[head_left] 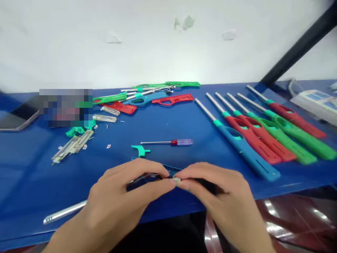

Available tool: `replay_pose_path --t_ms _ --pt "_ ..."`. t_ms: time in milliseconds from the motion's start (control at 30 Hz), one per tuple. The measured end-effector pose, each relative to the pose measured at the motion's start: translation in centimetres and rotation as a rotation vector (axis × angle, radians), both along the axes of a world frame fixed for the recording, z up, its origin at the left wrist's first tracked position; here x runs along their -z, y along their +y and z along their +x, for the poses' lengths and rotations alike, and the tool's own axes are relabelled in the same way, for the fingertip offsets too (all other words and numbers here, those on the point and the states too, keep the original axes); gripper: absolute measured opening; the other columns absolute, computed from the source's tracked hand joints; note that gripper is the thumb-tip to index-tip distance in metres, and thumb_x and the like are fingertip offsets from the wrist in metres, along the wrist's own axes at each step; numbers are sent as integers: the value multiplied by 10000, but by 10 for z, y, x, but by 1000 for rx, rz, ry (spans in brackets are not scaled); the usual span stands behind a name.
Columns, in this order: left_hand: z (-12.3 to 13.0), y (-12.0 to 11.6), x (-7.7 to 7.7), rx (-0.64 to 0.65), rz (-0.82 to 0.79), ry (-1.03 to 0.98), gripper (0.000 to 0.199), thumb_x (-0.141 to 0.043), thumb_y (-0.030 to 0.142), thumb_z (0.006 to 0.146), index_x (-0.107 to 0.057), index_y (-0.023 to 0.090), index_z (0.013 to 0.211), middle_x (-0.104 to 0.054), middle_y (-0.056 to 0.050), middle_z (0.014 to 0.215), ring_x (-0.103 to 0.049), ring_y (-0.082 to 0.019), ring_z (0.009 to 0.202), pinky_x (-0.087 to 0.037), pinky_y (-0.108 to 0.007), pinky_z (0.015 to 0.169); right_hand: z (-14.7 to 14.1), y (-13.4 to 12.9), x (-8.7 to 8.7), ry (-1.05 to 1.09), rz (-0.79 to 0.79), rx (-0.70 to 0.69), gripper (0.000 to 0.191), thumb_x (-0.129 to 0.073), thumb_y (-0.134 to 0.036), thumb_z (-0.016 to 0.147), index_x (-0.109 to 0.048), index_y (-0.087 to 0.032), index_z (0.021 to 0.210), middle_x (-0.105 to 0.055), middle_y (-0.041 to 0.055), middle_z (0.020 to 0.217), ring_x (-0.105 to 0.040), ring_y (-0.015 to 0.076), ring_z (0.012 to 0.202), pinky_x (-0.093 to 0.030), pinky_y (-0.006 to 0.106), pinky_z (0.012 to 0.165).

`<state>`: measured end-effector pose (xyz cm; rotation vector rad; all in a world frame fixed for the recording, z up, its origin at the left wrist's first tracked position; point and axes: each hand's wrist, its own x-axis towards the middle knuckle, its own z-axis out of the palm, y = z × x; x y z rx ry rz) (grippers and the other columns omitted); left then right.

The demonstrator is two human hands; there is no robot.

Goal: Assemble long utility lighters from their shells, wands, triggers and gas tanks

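The left hand [113, 196] and right hand [223, 196] pinched a pale bit [177, 181]; six lighters [283, 147] at right looked done, parts [71, 144] at left lay loose.

The left hand [118, 193] and the right hand [223, 189] are both bare. The fingers look slim and smooth, and the tips are round. The thumbs are a bit thicker. The left wrist [76, 228] and the right wrist [250, 228] are bare too. Between them, at the near edge, is a black patch [168, 235], too dark to tell if it is clothes.
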<state>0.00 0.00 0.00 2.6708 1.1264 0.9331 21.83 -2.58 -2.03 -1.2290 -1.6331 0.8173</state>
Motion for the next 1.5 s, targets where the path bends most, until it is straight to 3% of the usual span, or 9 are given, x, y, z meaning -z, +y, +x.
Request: replay_pose_path --t_ms 300,500,733,1067,1500 --pt "-3 -5 -1 28 -35 -5 389 -495 203 1093 -827 351 957 -814 77 985 -766 -79 789 -602 -136 751 2 -2 2 13 34 0 165 -799 -110 908 -836 -270 921 -831 -106 879 -769 42 780 -559 49 777" --pt "-6 -7 4 34 -86 -17 420 -483 137 1081 -826 380 1094 -818 61 1069 -784 -105 874 -633 -178 823 3 -2 2 2 44 -10 159 -802 -109 907 -834 -265 915 -829 -106 875 -765 40 780 -553 44 789" --pt "-6 -7 3 97 -88 -72 391 -474 94 1078 -809 296 1072 -819 40 1046 -784 -100 881 -645 -199 897 2 -2 3 -3 35 -2 150 -843 -126 882 -809 -273 890 -817 -136 845 -748 25 749 -530 28 775" --pt "-7 -7 8 84 -61 -38 385 -479 94 1071 -795 311 1103 -819 39 1071 -792 -115 918 -653 -221 899 3 -1 3 -36 26 17 144 -853 -151 877 -786 -271 837 -795 -137 808 -727 20 699 -523 28 733" --pt "-5 -7 -1 72 -78 15 385 -477 95 1066 -802 297 1100 -821 47 1039 -788 -96 874 -643 -169 869 3 -4 6 6 23 -10 118 -809 -159 922 -786 -274 904 -799 -110 855 -732 43 770 -541 89 762"
